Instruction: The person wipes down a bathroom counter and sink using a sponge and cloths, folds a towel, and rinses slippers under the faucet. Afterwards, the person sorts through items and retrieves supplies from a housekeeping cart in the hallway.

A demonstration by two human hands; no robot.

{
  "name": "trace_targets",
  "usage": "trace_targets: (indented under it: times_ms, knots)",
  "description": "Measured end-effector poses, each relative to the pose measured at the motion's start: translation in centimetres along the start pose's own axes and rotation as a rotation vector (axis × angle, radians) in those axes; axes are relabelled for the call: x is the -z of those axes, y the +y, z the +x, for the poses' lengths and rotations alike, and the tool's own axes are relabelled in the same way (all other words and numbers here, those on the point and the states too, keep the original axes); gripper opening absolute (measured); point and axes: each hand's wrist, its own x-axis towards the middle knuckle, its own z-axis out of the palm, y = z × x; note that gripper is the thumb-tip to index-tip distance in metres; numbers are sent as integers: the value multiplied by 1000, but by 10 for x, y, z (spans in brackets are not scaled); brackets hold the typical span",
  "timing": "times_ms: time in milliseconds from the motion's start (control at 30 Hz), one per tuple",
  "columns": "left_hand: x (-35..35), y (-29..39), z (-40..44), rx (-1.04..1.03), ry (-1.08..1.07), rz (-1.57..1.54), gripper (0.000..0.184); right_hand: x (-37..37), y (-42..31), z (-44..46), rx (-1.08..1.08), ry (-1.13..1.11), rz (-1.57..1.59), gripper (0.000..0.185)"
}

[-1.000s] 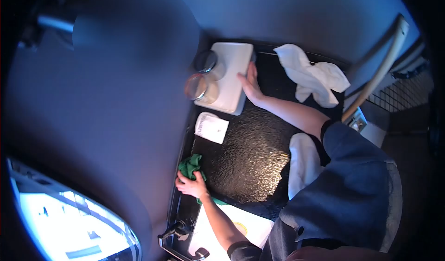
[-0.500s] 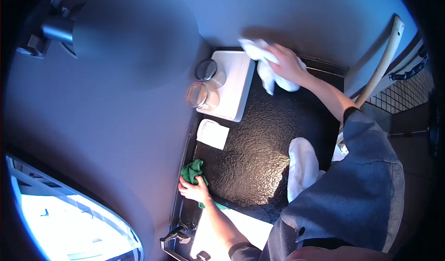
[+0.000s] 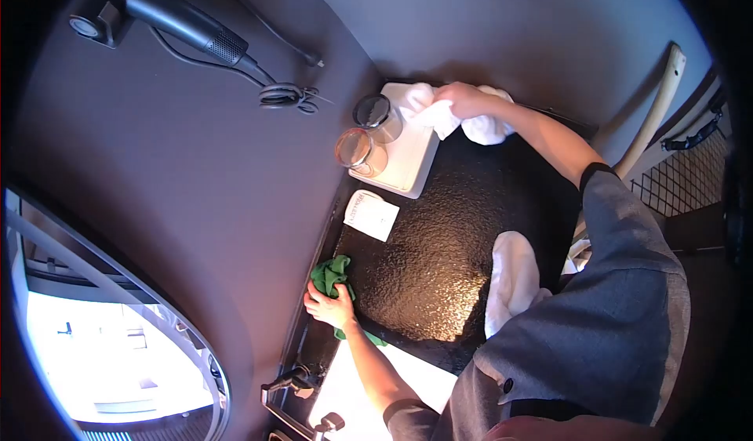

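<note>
Wht cloth [image 3: 439,117] in R hand [image 3: 464,100]; grn cloth [image 3: 331,272] in L hand [image 3: 332,308].

You are gripping a crumpled white fabric cloth [image 3: 488,130] in your right hand [image 3: 463,102], its soft folds bunching on either side of your grip. One end is reaching over the corner of a white rectangular tray [image 3: 404,170], and the looser folds are hanging out to the other side, above the textured black countertop [image 3: 427,257]. Along the counter's edge, a rumpled dark-green fabric cloth [image 3: 329,270] is bunching in the curl of your left hand [image 3: 333,308], a flatter strip of it showing beneath your forearm.
</note>
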Motion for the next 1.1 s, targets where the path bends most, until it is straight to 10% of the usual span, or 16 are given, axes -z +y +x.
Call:
trace_targets:
  times_ms: [167,333,433,633,767,833,900,1067,1100]
  knots:
    - [9,4,-13,-39,59,-25,77,47,17,-90,-209,-158,1642,46]
    - [68,77,-67,-309,-110,-626,56,51,43,-150,-209,-18,1784,46]
    - [113,118,-124,-135,-882,-1018,51,58,33,-176,-202,214,1442,47]
    - [161,146,-188,-436,-1007,-749,59,67,2,-210,-409,304,-325,52]
    - [156,158,-223,-154,-1023,-928,43,17,-9,-238,-198,1137,-570,54]
    - [154,160,-237,46,-1044,-1228,32,-37,-14,-259,54,930,-247,54]
    - [162,160,-245,191,-1131,-1396,24,-73,-48,-287,-32,142,651,51]
    - [161,128,-228,189,-941,-1775,29,-102,-71,-314,-158,-368,1253,34]
    - [151,117,-221,224,-959,-1822,38,-97,-75,-310,-152,-190,1411,33]
